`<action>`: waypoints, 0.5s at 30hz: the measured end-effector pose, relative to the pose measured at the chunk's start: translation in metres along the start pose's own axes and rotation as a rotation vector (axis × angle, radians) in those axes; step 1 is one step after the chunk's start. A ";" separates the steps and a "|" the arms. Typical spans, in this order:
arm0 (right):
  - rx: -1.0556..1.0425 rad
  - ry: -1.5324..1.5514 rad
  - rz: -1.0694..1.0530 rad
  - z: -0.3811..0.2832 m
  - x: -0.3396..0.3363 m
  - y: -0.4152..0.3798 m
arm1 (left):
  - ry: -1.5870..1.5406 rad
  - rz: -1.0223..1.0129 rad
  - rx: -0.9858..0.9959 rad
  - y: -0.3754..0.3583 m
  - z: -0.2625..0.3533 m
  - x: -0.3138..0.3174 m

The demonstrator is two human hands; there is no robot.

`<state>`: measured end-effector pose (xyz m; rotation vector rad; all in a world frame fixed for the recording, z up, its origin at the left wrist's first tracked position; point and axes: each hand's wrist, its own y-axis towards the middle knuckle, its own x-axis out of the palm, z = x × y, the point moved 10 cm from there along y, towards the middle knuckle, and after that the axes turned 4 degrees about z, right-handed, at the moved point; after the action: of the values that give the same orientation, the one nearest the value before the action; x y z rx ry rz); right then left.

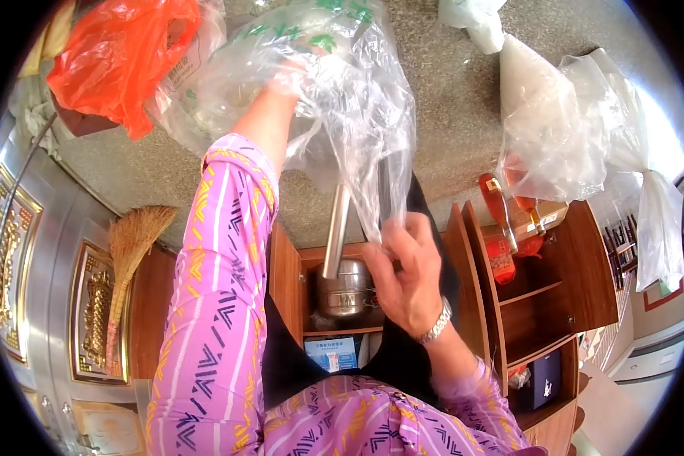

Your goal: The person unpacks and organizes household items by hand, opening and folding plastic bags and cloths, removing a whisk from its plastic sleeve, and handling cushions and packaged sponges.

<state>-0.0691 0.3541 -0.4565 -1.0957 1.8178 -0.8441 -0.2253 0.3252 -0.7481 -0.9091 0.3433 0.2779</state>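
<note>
A large clear plastic bag point(365, 99) with green print spreads over the speckled surface in front of me. My left hand point(287, 77) reaches into or under its film; the plastic veils the fingers, so their grip cannot be made out. Lower down, my right hand point(410, 270), with a metal watch on the wrist, pinches the bag's gathered edge between thumb and fingers. A shiny metal tube point(337, 232) slants down from beneath the bag, left of my right hand. Whether it touches the bag's contents is hidden.
An orange-red plastic bag point(121, 57) lies at the upper left, and another clear bag point(551, 121) at the right. Open wooden cabinets point(536, 304) hold a stacked steel pot point(342, 289) and a blue box point(330, 352). A straw broom point(133, 247) leans at the left.
</note>
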 end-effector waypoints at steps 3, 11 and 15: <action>-0.223 0.136 0.125 -0.022 -0.017 -0.011 | -0.050 -0.006 -0.011 -0.009 -0.006 0.002; -0.093 0.543 0.268 0.025 -0.046 0.000 | -0.262 -0.074 -0.053 -0.044 -0.018 -0.010; -0.051 -0.099 0.151 0.043 -0.038 0.044 | -0.296 -0.099 -0.088 -0.059 -0.033 -0.013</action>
<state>-0.0354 0.4007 -0.5008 -1.0000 1.8223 -0.6471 -0.2203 0.2636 -0.7195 -0.9533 0.0128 0.3331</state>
